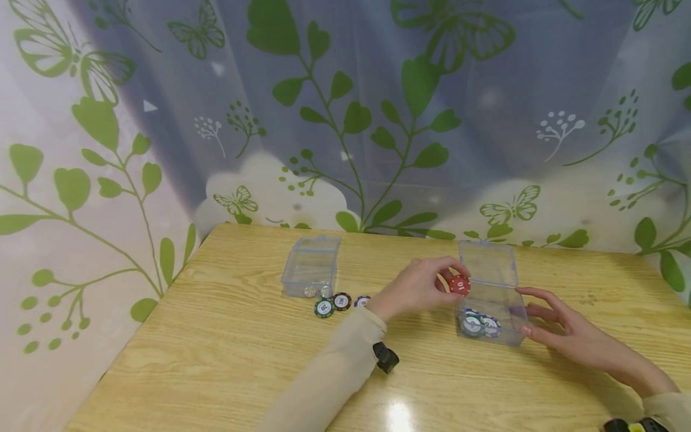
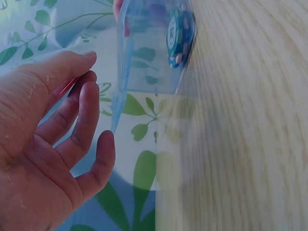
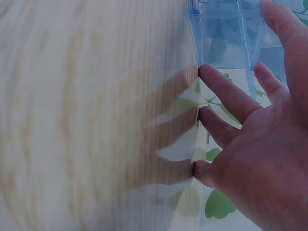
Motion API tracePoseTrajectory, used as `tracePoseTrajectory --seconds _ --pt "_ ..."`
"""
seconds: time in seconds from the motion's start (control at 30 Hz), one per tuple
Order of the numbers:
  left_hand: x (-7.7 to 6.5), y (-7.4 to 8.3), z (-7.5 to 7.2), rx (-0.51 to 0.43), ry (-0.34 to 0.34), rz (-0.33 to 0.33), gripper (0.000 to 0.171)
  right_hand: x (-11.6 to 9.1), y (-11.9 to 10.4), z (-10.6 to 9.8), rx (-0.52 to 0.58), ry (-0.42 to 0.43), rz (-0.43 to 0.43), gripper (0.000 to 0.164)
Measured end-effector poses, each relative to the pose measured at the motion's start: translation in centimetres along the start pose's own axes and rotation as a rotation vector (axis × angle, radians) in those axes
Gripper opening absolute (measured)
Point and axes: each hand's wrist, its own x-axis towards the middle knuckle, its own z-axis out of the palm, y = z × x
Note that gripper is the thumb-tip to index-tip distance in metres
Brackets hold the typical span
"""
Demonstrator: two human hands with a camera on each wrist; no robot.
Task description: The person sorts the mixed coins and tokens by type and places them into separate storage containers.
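Note:
A red poker chip (image 1: pixel 460 285) marked 10 is pinched between the thumb and fingers of my left hand (image 1: pixel 412 287). That hand hovers over the left edge of a clear plastic box (image 1: pixel 504 333) whose lid is swung back. Inside the box, near its front, lie several chips (image 1: pixel 472 324), green and blue-edged ones among them. Against the box's right side rests my right hand (image 1: pixel 574 336), thumb at the front and fingers spread. In the right wrist view its other fingertips (image 3: pixel 206 71) come down to the tabletop. Only a sliver of the red chip (image 2: pixel 67 87) shows in the left wrist view.
A second clear box (image 1: pixel 310 273) stands open at the left with a few transparent round pieces (image 1: pixel 317 290) in it. In front of it are a green chip (image 1: pixel 324 308), a dark chip (image 1: pixel 342 301) and a blue-edged chip (image 1: pixel 362 301), partly behind my left wrist. A patterned curtain (image 1: pixel 367 150) hangs behind the table.

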Motion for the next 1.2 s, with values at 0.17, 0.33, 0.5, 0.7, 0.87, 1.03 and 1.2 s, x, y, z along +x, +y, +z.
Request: tracePoseTrajectory --seconds 0.17,0.33,0.5,0.7,0.87,1.03,1.2 --pt "0.4 0.3 0.7 -0.034 -0.015 0.002 0.039 0.0 0.0 0.0 0.002 0.0 0.006 0.073" --pt "0.9 0.5 1.3 -0.023 -0.012 0.006 0.039 0.0 -0.1 0.0 -0.002 -0.001 0.015 0.073" --pt "1.2 0.5 1.7 0.032 0.0 0.012 0.038 0.0 -0.3 0.0 -0.012 0.006 0.01 0.073" --pt "1.3 0.6 2.1 -0.006 -0.022 -0.006 0.038 0.0 -0.2 0.0 -0.013 0.007 0.008 0.073" --pt "1.5 0.5 2.5 0.004 -0.054 0.001 0.038 0.0 -0.2 0.0 0.0 -0.001 0.012 0.073" --pt "1.6 0.4 2.9 0.041 -0.066 -0.002 0.037 -0.1 -0.3 0.0 0.014 -0.007 0.016 0.074" --pt "1.7 0.3 3.1 -0.008 -0.09 -0.01 0.036 -0.1 -0.3 0.0 0.022 -0.007 0.018 0.075"
